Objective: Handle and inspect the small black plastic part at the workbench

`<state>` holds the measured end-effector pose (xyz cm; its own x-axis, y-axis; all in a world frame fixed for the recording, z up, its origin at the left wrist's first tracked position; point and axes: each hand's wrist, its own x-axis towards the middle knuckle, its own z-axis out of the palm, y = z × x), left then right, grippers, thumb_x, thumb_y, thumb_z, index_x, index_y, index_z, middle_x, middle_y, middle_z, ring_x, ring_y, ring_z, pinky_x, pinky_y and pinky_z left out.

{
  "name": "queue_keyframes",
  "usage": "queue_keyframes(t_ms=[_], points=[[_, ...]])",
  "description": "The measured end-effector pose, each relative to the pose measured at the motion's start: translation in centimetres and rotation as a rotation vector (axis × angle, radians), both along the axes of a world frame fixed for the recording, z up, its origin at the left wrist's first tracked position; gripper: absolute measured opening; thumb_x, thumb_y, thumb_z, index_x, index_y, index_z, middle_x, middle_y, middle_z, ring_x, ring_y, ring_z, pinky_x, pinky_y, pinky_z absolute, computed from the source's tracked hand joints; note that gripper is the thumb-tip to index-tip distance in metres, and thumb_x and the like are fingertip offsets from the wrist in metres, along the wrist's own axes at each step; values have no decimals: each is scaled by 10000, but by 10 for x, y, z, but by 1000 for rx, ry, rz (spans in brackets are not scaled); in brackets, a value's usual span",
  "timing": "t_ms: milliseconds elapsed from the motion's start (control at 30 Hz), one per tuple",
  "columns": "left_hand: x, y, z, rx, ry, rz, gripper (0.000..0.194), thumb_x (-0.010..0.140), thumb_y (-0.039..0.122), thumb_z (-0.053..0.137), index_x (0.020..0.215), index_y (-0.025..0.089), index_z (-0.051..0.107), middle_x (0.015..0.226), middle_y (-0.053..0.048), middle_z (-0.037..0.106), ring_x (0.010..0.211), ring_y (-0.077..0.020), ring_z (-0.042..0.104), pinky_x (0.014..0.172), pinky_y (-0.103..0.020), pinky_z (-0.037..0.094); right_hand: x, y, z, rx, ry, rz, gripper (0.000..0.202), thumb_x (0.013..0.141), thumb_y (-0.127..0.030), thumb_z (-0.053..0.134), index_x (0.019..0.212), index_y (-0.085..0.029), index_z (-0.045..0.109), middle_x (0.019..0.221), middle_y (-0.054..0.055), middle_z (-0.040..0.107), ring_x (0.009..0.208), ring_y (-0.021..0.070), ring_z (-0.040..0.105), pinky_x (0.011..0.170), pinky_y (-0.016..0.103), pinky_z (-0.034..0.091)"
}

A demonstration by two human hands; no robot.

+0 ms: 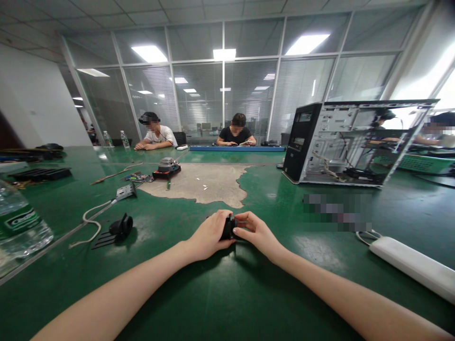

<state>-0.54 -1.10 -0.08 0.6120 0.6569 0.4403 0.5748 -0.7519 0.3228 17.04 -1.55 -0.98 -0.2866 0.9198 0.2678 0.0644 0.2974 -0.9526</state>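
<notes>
My left hand point(212, 233) is closed around a small black plastic part point(227, 229), just above the green tabletop. From the other side, the fingertips and thumb of my right hand point(259, 233) pinch the part's right end. Fingers cover much of it, so its exact kind cannot be made out. To the left lies another black part point(121, 226) with a round body and several flat prongs. Beyond it a small metal bracket point(125, 191) rests on the table, with a pale cable point(93, 222) running close by.
An open computer case point(305, 147) stands at the back right. A white power strip point(412, 265) lies at right, a water bottle point(21, 222) at left. A heatsink with fan point(167, 166) sits by a bare patch point(199, 182) of table. Other people sit across and at right.
</notes>
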Motion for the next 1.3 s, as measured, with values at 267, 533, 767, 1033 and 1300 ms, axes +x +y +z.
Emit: queue_keyframes(t_ms=[267,533,767,1033,1300], points=[[1,-1,0,18,-7,-19,561,713,288,609,1168,201,292,1109,-92,443,1015,-245,462,849,-414,400,-4,8,-3,-85,-4,40,321,638,-287,674,892,-167,520,915,37,589,831,167,582,791,352,454],[1,-1,-1,22,14,-4,550,721,279,603,1164,204,285,1108,-92,443,993,-245,477,824,-417,415,-1,-2,-3,37,-5,154,279,677,-245,653,883,-202,470,928,3,541,895,159,561,807,318,443],[1,-1,-2,39,11,4,572,716,298,615,1168,200,279,1111,-96,442,1002,-249,472,834,-417,413,-4,3,-6,13,-28,69,212,761,-337,549,904,-201,471,914,17,540,821,146,560,734,313,468],[1,-1,0,30,2,6,539,716,304,612,1145,201,303,1096,-90,452,976,-243,487,815,-409,420,-3,1,-4,30,-49,120,202,762,-281,555,924,-195,470,922,23,528,869,156,545,758,320,462],[2,0,0,27,-5,8,533,711,302,614,1135,201,307,1090,-88,457,967,-239,493,815,-403,420,-3,1,-6,33,-4,131,171,779,-311,535,895,-210,463,870,5,525,838,144,548,732,301,465]])
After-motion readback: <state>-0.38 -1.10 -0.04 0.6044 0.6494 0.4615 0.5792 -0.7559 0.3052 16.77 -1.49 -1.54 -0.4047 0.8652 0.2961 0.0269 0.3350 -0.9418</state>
